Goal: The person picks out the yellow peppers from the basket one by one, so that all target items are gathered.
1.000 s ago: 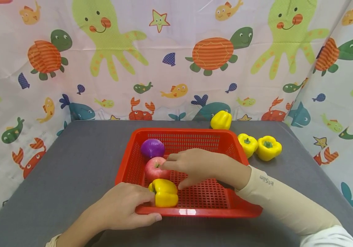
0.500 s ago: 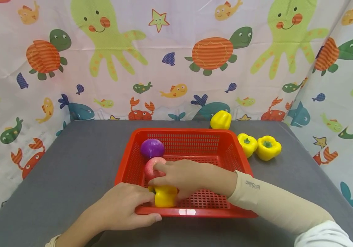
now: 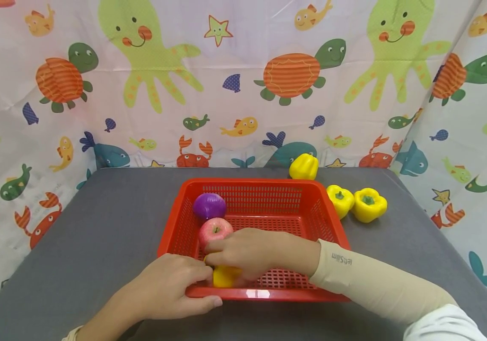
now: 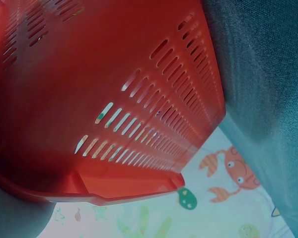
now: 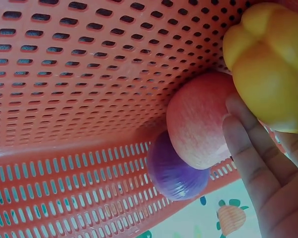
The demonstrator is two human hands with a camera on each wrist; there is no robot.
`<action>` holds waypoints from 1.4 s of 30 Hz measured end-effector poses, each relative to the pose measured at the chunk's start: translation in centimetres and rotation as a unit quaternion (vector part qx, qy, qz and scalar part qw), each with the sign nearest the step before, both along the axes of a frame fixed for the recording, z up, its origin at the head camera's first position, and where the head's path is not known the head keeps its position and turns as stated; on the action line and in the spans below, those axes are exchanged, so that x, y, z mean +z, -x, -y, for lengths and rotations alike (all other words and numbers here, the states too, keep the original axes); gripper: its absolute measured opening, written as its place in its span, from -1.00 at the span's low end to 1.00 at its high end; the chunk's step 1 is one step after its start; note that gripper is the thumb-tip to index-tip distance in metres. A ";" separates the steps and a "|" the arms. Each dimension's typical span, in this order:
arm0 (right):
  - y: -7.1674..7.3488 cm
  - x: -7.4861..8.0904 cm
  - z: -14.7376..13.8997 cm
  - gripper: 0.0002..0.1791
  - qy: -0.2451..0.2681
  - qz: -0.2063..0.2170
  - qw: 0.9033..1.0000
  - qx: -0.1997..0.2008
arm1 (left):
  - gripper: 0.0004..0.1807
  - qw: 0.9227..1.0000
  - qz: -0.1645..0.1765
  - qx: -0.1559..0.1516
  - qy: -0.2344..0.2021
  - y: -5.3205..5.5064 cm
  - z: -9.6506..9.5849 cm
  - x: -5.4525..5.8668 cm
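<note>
A red plastic basket (image 3: pixel 269 294) sits on the grey table. My left hand (image 3: pixel 175 286) grips its near left rim, fingers over the inside and thumb outside. In the basket's near left part is a yellow bell pepper (image 3: pixel 225 278), largely covered by my right hand (image 3: pixel 249 255), which holds it from above. In the right wrist view, fingers (image 5: pixel 251 153) lie between the pepper (image 5: pixel 273 69) and a pink-red apple (image 5: pixel 201 119); the thumb is hidden. Behind the apple lies a purple onion (image 3: pixel 209 206), at the basket's left wall.
To the right of the basket, two yellow bell peppers (image 3: pixel 368 205) stand side by side on the table. A third yellow pepper (image 3: pixel 304 166) lies behind the basket by the patterned curtain (image 3: pixel 234 57). The left wrist view shows the basket's slotted outer wall (image 4: pixel 114 89).
My right hand has moved down and toward me, from above the apple onto the yellow bell pepper, and taken hold of it. The left hand stays on the rim.
</note>
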State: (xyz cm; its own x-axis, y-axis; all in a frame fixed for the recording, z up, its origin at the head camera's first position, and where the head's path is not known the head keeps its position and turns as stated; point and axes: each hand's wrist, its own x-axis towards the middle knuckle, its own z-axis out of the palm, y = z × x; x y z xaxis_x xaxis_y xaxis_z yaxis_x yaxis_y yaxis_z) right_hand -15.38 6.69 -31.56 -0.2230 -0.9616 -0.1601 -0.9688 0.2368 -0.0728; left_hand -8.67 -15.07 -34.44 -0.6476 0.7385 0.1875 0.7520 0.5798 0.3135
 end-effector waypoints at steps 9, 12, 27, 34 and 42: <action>0.0 0.2 -0.3 -0.55 -0.019 0.021 0.999 -0.015 | -0.67 0.999 0.032 0.000 -0.005 0.0 -0.2 0.0; -0.2 0.4 -0.5 -0.51 -0.025 0.031 0.999 -0.025 | -0.68 0.999 0.039 -0.002 -0.008 0.0 -0.2 0.0; -0.6 1.6 -1.9 -0.49 -0.061 0.035 0.996 -0.054 | -0.64 1.000 0.017 -0.003 -0.007 -0.1 -0.1 -0.2; -0.6 3.1 -3.4 -0.49 -0.027 0.017 0.997 -0.074 | -0.62 1.000 0.004 -0.005 -0.008 0.0 -0.1 0.0; -1.0 4.5 -5.5 -0.43 0.003 0.039 0.992 -0.116 | -0.63 1.000 0.008 -0.004 0.000 0.1 -0.1 0.0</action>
